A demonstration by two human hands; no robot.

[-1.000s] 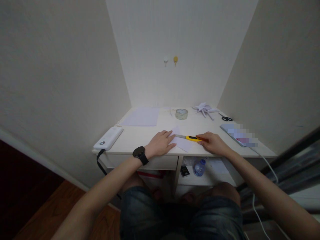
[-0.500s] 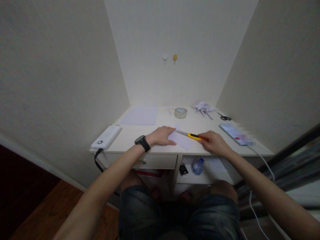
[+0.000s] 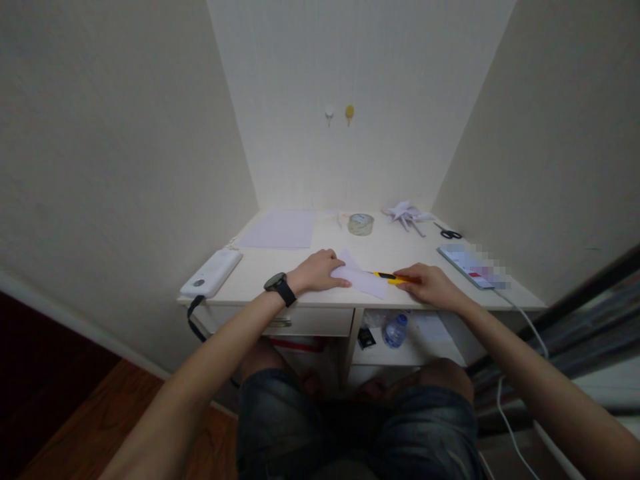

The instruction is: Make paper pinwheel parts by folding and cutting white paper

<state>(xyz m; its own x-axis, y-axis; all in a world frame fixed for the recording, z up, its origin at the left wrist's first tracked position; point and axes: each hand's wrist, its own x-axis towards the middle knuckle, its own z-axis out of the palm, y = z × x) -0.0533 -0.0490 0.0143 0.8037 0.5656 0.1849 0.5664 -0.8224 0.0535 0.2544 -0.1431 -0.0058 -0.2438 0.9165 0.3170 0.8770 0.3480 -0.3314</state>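
Observation:
A folded piece of white paper (image 3: 367, 281) lies near the front edge of the desk, its upper layer slightly raised. The thumb and fingers of my left hand (image 3: 323, 270) grip its left end. My right hand (image 3: 425, 283) is closed around the handle of a yellow and black utility knife (image 3: 384, 275) pointing left. The knife's blade is hidden by the paper, apparently between its layers.
A larger white sheet (image 3: 280, 230) lies back left, beside a tape roll (image 3: 361, 225). Folded paper (image 3: 406, 213), scissors (image 3: 451, 234) and a corded phone (image 3: 465, 267) are at right. A white device (image 3: 213, 273) sits at left; a bottle (image 3: 395, 331) stands below.
The utility knife has moved down and its blade has gone out of sight behind the paper's upper layer. My left fingers have drawn closer together on the paper.

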